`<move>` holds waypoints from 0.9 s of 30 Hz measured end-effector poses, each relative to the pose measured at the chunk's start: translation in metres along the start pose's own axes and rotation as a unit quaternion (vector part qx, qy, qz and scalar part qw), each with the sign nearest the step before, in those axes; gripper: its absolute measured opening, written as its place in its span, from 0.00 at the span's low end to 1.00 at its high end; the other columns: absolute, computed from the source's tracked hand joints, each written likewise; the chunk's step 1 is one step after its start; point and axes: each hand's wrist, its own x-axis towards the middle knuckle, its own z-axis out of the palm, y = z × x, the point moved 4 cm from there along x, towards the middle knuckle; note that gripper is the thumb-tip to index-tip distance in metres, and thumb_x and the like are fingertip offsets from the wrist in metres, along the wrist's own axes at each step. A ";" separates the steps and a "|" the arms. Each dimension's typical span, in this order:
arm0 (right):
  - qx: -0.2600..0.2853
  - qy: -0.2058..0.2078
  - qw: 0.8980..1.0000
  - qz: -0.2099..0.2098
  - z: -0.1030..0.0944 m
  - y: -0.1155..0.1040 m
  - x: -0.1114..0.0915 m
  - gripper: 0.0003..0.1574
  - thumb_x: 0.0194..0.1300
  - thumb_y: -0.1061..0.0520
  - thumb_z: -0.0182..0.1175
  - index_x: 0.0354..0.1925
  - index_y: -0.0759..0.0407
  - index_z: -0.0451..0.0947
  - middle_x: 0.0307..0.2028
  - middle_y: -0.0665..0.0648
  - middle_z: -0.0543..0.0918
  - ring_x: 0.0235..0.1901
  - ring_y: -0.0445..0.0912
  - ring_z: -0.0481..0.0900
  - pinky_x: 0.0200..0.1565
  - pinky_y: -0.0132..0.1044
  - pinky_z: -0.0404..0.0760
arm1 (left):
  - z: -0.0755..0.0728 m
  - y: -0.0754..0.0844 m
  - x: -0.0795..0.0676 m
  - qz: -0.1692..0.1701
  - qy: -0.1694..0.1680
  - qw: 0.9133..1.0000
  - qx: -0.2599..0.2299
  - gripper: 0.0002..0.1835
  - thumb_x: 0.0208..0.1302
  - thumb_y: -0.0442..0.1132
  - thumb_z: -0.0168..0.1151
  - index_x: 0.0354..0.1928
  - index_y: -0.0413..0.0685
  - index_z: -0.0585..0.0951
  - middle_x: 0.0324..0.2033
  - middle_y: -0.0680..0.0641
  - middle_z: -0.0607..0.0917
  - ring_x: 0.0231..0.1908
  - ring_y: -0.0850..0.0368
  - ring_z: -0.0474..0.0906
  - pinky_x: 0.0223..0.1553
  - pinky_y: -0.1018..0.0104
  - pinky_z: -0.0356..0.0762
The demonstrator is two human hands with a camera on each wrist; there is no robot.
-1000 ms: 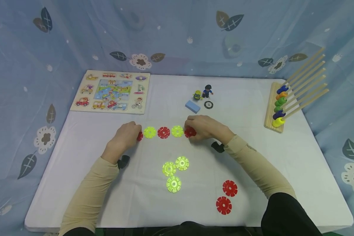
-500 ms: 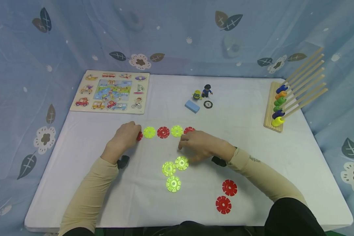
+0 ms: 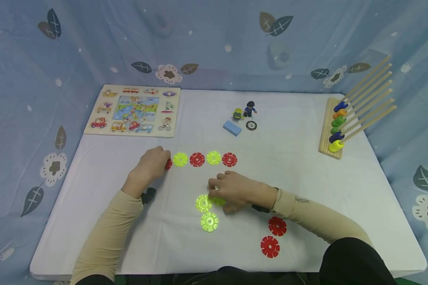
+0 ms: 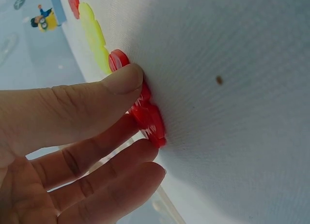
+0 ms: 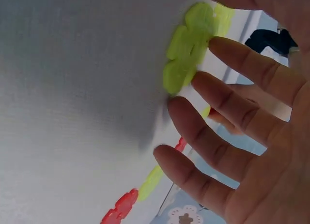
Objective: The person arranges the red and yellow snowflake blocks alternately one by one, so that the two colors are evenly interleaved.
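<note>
My left hand (image 3: 149,164) pinches a notched red plastic disc (image 4: 152,122) at the left end of a row, thumb on one side and fingers on the other. Rightward along the row lie a yellow-green disc (image 3: 180,159), a red disc (image 3: 197,159), another yellow-green disc (image 3: 213,158) and a red disc (image 3: 230,159). Below the row, my right hand (image 3: 233,190) hovers over a yellow-green disc (image 5: 186,50) that it partly covers. Its fingers are spread, with fingertips right at the disc's edge. Two yellow-green discs (image 3: 203,203) (image 3: 209,222) lie beside that hand.
Two red discs (image 3: 277,226) (image 3: 270,247) lie near the right forearm. A wooden vehicle puzzle (image 3: 135,111) sits back left. Two toy figures (image 3: 249,109), a blue block (image 3: 232,128) and a small black wheel (image 3: 251,125) are mid-back. A pegged bead stand (image 3: 329,130) rises at right.
My right hand has left the red disc at the row's right end and come down toward me, over a yellow-green disc. My left hand has stayed at its red disc.
</note>
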 end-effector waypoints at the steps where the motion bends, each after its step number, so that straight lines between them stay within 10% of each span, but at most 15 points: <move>1: -0.002 0.001 1.000 -0.001 0.000 -0.001 0.001 0.27 0.52 0.43 0.68 0.53 0.42 0.79 0.52 0.48 0.77 0.42 0.44 0.75 0.46 0.38 0.77 | 0.000 0.000 0.000 0.000 0.001 1.000 0.000 0.08 0.51 0.23 0.64 0.35 0.35 0.80 0.26 0.40 0.77 0.28 0.49 0.71 0.30 0.57 0.72; 27: 0.053 -0.013 0.996 0.070 -0.014 0.026 -0.015 0.27 0.50 0.46 0.71 0.49 0.52 0.80 0.43 0.51 0.80 0.36 0.43 0.74 0.42 0.35 0.80 | 0.000 0.000 0.002 -0.005 -0.010 1.000 0.001 0.08 0.52 0.24 0.65 0.36 0.35 0.80 0.27 0.40 0.77 0.28 0.49 0.71 0.32 0.57 0.72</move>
